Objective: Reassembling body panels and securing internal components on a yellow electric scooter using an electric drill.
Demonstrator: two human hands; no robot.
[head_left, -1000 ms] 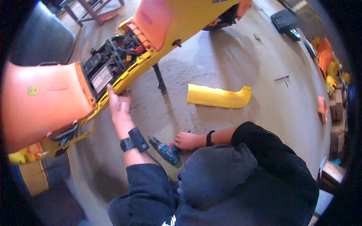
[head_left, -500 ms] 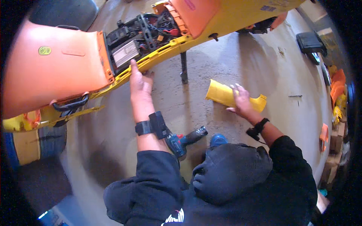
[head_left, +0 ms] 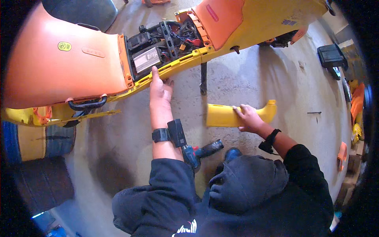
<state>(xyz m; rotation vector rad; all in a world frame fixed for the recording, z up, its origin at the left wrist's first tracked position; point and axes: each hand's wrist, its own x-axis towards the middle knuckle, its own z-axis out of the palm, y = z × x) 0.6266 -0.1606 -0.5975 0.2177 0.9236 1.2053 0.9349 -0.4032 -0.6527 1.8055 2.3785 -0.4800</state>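
Observation:
A scooter-like vehicle with orange seat sections and a yellow body stretches across the top. Between the orange sections, an uncovered bay shows wiring and a silver box. My left hand is at the bay's near yellow edge, thumb up against it and the other fingers bent below, partly hidden. To the right, my right hand holds a yellow plastic trim panel with one upturned end, fingers over its top. The panel is apart from the vehicle, above the floor, and slightly blurred.
A blue-black cordless drill is below, between my forearms. A black leg hangs from the vehicle. A black bin-like object and orange parts are along the right side. Dark ribbed matting lies at lower left.
The yellow trim panel has turned from slanting to nearly level and shifted slightly left in my right hand. My left hand remains at the bay's edge. The whole view has shifted.

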